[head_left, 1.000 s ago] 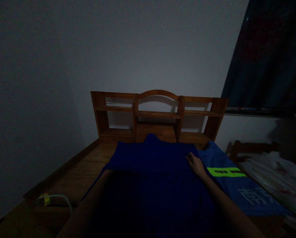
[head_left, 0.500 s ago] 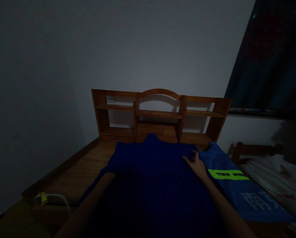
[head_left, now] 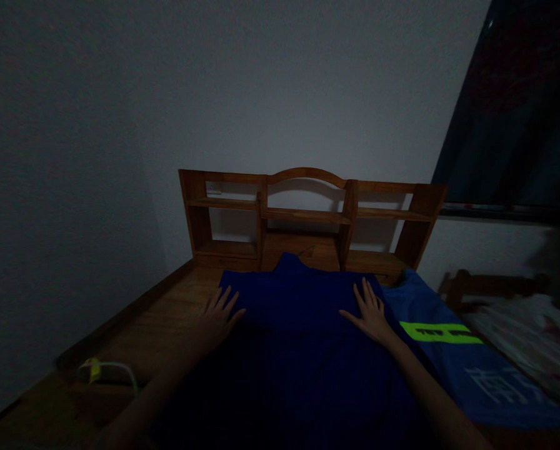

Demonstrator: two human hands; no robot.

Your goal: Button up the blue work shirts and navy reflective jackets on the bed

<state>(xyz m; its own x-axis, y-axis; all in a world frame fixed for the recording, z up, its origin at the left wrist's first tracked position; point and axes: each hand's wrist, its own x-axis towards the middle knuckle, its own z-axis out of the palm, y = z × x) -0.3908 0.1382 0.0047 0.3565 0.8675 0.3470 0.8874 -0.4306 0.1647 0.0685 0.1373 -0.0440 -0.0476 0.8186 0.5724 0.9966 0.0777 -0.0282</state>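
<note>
A dark blue garment [head_left: 294, 325] lies spread on a bare wooden bed platform [head_left: 167, 319] in a dim room. My left hand [head_left: 219, 319] lies flat with fingers spread on the garment's left edge. On the garment's right side rests my right hand [head_left: 370, 312], also flat with its fingers apart. Neither hand holds anything. A lighter blue cloth [head_left: 453, 362] with a neon yellow stripe [head_left: 439, 332] and pale lettering lies beside my right forearm.
A wooden headboard with open shelves [head_left: 308, 215] stands against the white wall behind the garment. A white cable with a yellow tag [head_left: 102, 369] lies on the wood at the left. A second bed with pale bedding [head_left: 528, 337] is at the right, below a dark curtain [head_left: 519, 106].
My left hand has come out from under the garment and now lies flat on its left edge. My right hand has opened from a loose pinch to flat, spread fingers.
</note>
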